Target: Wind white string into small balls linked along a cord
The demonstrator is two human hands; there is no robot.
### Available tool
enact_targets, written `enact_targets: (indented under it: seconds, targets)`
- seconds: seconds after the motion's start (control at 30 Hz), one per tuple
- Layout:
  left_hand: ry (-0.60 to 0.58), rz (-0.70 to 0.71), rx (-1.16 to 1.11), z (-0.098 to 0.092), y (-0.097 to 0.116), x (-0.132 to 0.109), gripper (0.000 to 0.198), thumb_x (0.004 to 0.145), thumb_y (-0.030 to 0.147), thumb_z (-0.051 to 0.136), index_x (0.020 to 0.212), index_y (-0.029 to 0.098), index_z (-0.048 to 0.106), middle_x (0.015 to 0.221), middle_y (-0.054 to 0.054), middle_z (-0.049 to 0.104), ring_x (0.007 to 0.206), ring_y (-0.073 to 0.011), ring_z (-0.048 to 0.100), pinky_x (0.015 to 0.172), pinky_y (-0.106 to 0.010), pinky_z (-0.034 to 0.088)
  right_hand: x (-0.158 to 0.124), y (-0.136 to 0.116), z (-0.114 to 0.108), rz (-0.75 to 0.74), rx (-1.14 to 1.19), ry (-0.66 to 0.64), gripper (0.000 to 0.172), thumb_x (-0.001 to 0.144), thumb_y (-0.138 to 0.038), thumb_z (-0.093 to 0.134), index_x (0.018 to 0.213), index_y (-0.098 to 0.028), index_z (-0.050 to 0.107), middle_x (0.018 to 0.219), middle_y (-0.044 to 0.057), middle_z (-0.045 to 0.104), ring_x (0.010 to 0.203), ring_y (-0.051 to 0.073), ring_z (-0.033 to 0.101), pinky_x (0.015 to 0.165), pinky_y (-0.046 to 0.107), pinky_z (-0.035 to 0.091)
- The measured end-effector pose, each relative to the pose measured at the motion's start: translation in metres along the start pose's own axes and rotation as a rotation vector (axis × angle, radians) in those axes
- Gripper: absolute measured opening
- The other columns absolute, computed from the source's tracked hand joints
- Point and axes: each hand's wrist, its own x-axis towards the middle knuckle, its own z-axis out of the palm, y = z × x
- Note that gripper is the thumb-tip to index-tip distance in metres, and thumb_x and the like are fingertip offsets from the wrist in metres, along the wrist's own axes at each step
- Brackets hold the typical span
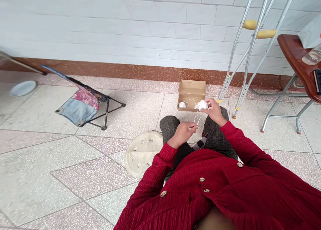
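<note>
My left hand (185, 133) is closed in a pinch above my knees, on a thin white stick (199, 120) that points up and away; its exact kind is too small to make out. Closed on a fluffy white bundle of yarn (201, 105) is my right hand (215, 112), a little farther forward and to the right. Loose white strands hang between the bundle and my left hand. Beyond my hands, an open cardboard box (192, 86) rests on the floor. A white yarn ball (182, 104) lies inside at its left, with a strand curving toward the bundle.
Crutches (247, 66) lean on the tiled wall at the right, beside a brown-topped table (292, 51) with metal legs. A folding stool (82, 106) stands at the left. A round pale cover with holes (140, 153) lies beside my left leg. A white basin (23, 88) sits far left.
</note>
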Motion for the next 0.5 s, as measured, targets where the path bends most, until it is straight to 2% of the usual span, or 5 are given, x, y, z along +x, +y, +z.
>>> enact_targets:
  seconds: [0.07, 0.17, 0.27, 0.37, 0.5]
  targets:
    - [0.061, 0.035, 0.066, -0.010, 0.003, 0.005, 0.032, 0.096, 0.030, 0.053, 0.070, 0.019, 0.069, 0.070, -0.001, 0.069, 0.070, -0.0157, 0.061, 0.096, -0.033, 0.046, -0.013, 0.008, 0.006, 0.000, -0.072, -0.117, 0.039, 0.060, -0.018, 0.075, 0.097, -0.021, 0.064, 0.102, 0.002, 0.061, 0.078, 0.015, 0.053, 0.072, 0.030, 0.046]
    - [0.142, 0.042, 0.098, -0.024, 0.000, 0.013, 0.028, 0.095, 0.027, 0.054, 0.075, 0.020, 0.072, 0.071, -0.001, 0.071, 0.069, -0.0158, 0.060, 0.110, -0.039, 0.040, -0.039, 0.010, 0.016, 0.159, 0.150, -0.362, 0.040, 0.057, -0.015, 0.075, 0.095, -0.021, 0.064, 0.092, -0.001, 0.061, 0.073, 0.014, 0.053, 0.068, 0.029, 0.049]
    - [0.164, 0.020, 0.028, -0.028, -0.009, 0.016, 0.031, 0.094, 0.031, 0.055, 0.072, 0.019, 0.072, 0.070, -0.001, 0.070, 0.071, -0.0164, 0.060, 0.095, -0.034, 0.048, -0.056, -0.001, 0.015, 0.357, 0.479, -0.529, 0.042, 0.060, -0.020, 0.079, 0.100, -0.022, 0.065, 0.090, 0.000, 0.063, 0.074, 0.015, 0.058, 0.062, 0.028, 0.053]
    - [0.158, -0.046, -0.134, -0.020, -0.016, 0.016, 0.034, 0.094, 0.038, 0.054, 0.076, 0.016, 0.074, 0.075, -0.002, 0.072, 0.072, -0.0171, 0.062, 0.074, -0.027, 0.050, -0.060, -0.017, 0.007, 0.457, 0.664, -0.592, 0.046, 0.061, -0.020, 0.084, 0.104, -0.021, 0.067, 0.096, 0.002, 0.066, 0.082, 0.016, 0.063, 0.065, 0.027, 0.057]
    - [0.206, -0.116, -0.267, -0.009, -0.023, 0.016, 0.033, 0.092, 0.040, 0.056, 0.082, 0.015, 0.076, 0.079, -0.003, 0.075, 0.077, -0.0183, 0.065, 0.074, -0.027, 0.049, -0.055, -0.037, -0.005, 0.479, 0.791, -0.587, 0.054, 0.059, -0.018, 0.087, 0.109, -0.024, 0.067, 0.102, 0.002, 0.067, 0.086, 0.017, 0.066, 0.067, 0.027, 0.061]
